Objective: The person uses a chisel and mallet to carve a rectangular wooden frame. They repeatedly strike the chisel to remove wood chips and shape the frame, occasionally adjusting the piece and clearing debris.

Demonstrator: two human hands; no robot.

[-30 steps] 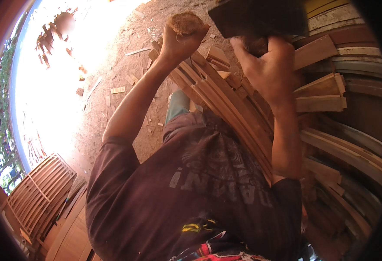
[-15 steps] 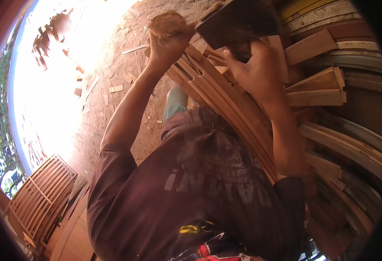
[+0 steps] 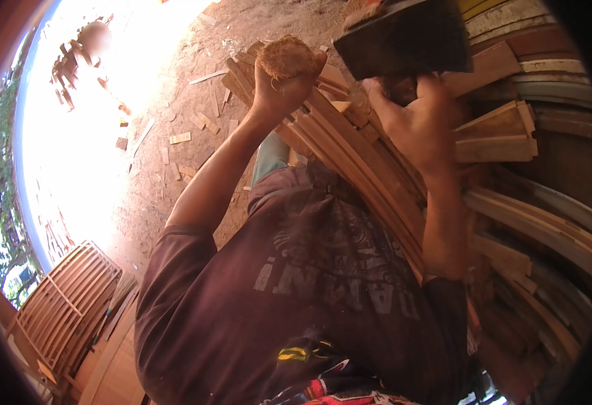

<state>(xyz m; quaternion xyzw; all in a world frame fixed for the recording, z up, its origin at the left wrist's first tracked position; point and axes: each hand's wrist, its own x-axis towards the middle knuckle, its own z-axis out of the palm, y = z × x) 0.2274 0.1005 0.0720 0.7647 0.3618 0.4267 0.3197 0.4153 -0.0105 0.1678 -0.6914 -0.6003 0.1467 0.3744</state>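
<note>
My left hand (image 3: 282, 91) is closed around a round, brown, fibrous lump (image 3: 286, 57) that looks like a piece of coconut husk. Ahead and to the right, my right hand (image 3: 414, 125) grips the brown wooden part of a broad dark flat-faced tool (image 3: 404, 44); its exact kind cannot be made out. The tool stands apart from the lump. Long reddish-brown wooden strips (image 3: 350, 145) run in a bundle between my forearms, sloping down along my right side.
Stacked boards and wood offcuts (image 3: 498, 148) crowd the right side. Small wood scraps (image 3: 180, 138) litter the dirt floor (image 3: 174, 81). A slatted wooden frame (image 3: 70, 290) leans at the lower left. Bright sunlight washes out the far left.
My right hand has moved right and slightly nearer with the dark tool. My left hand has shifted right and nearer with the fibrous lump, widening the gap between lump and tool.
</note>
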